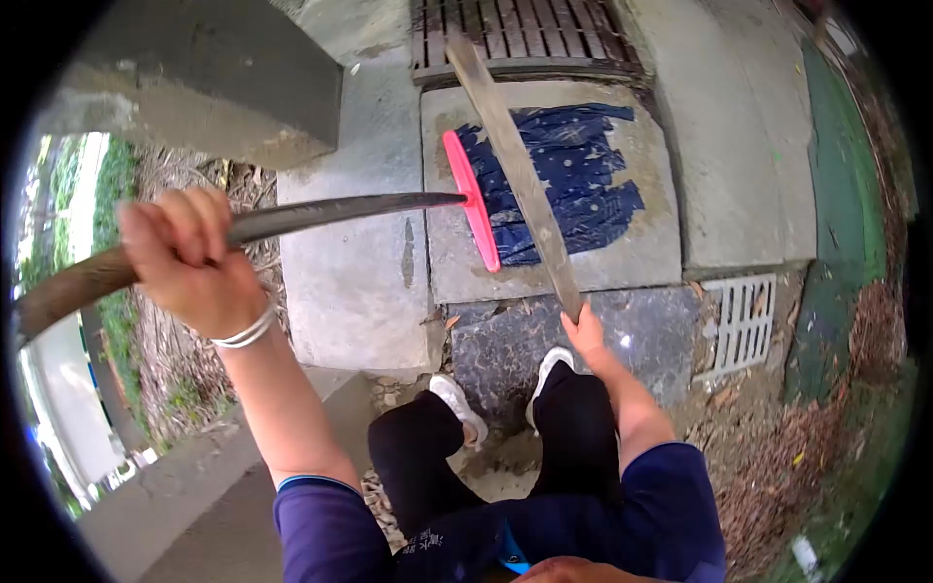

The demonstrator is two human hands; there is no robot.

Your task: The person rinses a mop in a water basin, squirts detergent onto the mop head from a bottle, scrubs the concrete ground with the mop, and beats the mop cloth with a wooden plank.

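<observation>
My left hand (199,257) is wrapped round a long dark handle (340,212) that ends in a pink mop head (472,202). Dark blue patterned cloth strips (573,180) spread from the mop head over a concrete slab (544,282). In my right hand (585,333) is the lower end of a flat wooden plank (520,165). The plank slants up and to the left, passing above the cloth, and its far end is near the slatted wood.
Dark wooden slats (525,37) lie at the top. A concrete block (243,78) stands at the upper left. Right of the dark stone slab (486,350) is a white drain grate (741,324). Loose soil and leaves lie at the lower right.
</observation>
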